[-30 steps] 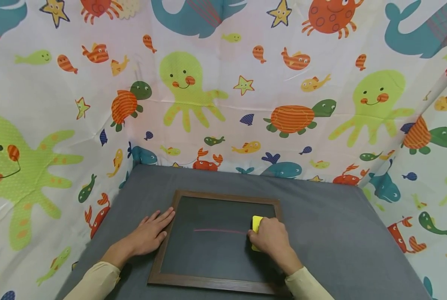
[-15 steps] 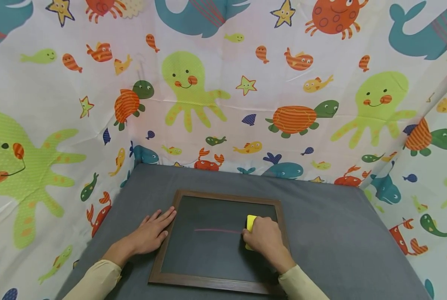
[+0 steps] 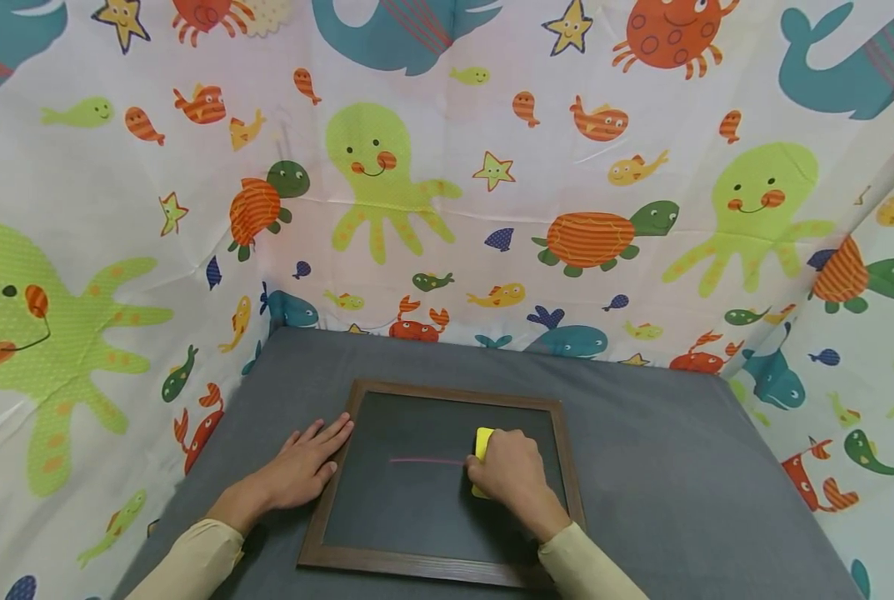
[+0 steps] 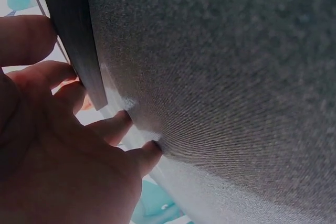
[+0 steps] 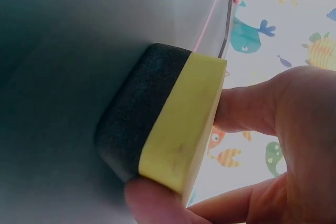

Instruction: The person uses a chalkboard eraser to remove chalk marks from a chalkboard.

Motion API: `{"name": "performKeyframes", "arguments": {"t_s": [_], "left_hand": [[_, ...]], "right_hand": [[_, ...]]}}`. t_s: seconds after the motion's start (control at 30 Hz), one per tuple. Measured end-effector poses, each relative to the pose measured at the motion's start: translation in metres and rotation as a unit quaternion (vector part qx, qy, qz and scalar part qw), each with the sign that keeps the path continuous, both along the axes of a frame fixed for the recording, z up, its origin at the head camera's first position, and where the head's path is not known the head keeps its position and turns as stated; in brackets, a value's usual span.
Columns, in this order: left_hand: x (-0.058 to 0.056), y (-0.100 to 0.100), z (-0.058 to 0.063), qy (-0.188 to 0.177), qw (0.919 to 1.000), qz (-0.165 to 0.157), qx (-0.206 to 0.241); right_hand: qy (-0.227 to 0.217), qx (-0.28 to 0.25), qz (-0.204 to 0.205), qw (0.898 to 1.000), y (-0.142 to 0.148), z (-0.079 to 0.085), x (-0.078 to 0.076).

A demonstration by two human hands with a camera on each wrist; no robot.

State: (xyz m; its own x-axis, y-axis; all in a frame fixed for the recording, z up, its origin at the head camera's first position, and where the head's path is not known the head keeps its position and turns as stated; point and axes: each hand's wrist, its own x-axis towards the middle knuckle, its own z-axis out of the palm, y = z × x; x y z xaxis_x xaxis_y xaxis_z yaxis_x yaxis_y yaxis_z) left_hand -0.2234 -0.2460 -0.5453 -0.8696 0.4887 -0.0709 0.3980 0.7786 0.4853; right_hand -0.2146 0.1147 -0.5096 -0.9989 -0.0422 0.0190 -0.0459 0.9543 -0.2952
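Note:
A chalkboard (image 3: 402, 517) in a brown wooden frame lies on the grey cloth. My right hand (image 3: 512, 472) grips a yellow and black chalkboard eraser (image 3: 482, 443), its dark felt side down on the board. In the right wrist view the eraser (image 5: 173, 124) shows its black layer against the board, with thumb and fingers at its yellow back. A pink chalk line (image 3: 426, 460) runs from the left part of the board up to the eraser. My left hand (image 3: 297, 468) rests with fingers spread on the frame's left side; the left wrist view shows the fingers (image 4: 113, 128) at the frame and cloth.
The board lies on a grey cloth-covered table (image 3: 664, 467), which extends to its right and behind it. A white curtain (image 3: 447, 208) printed with sea animals hangs at the back and along both sides.
My right hand has slid the eraser leftward across the board, and the pink line's right end now sits further left. The left hand stays on the frame.

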Motion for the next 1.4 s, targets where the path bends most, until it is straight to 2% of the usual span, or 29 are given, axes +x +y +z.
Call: {"name": "performKeyframes", "arguments": {"t_s": [0.73, 1.03, 1.4], "left_hand": [[-0.001, 0.001, 0.001, -0.001, 1.0, 0.0, -0.007], [-0.003, 0.001, 0.002, 0.0, 1.0, -0.002, -0.008], [-0.002, 0.001, 0.0, 0.001, 0.9999, 0.0, -0.013]], "right_hand": [[-0.016, 0.001, 0.009, 1.0, -0.028, 0.002, -0.005], [-0.006, 0.011, 0.025, 1.0, -0.038, 0.003, -0.008], [-0.021, -0.014, 0.032, 0.999, -0.054, 0.003, -0.009]]}}
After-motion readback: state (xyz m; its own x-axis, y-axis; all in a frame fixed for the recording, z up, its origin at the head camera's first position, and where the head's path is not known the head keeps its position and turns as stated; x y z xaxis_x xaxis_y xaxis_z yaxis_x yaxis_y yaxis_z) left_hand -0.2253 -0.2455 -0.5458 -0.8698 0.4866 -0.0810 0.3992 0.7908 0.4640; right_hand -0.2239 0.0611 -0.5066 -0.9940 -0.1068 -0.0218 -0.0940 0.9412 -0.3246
